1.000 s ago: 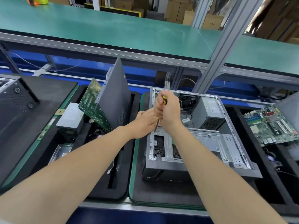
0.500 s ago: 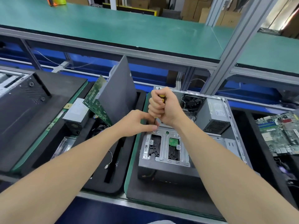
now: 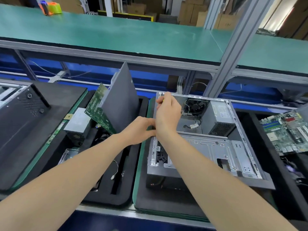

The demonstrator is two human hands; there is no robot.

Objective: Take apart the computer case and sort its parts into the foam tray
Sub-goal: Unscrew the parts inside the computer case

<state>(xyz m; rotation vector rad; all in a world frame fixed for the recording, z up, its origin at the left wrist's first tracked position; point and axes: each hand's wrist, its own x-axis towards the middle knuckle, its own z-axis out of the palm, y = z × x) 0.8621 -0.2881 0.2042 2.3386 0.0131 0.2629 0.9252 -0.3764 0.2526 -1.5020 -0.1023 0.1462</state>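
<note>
Now right hand (image 3: pixel 167 114) higher, screwdriver (image 3: pixel 163 100) seemingly lifted

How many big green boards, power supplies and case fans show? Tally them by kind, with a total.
Boards: 2, one left, one right
Power supplies: 2, one left, one right
Fans: 1
Total: 5

Computer case (image 3: pixel 216 147) is showing bare grey sheet metal, dull sheen; foam tray (image 3: pixel 116 200) is looking matt black; shelf mat (image 3: pixel 116 30) smooth green.
</note>
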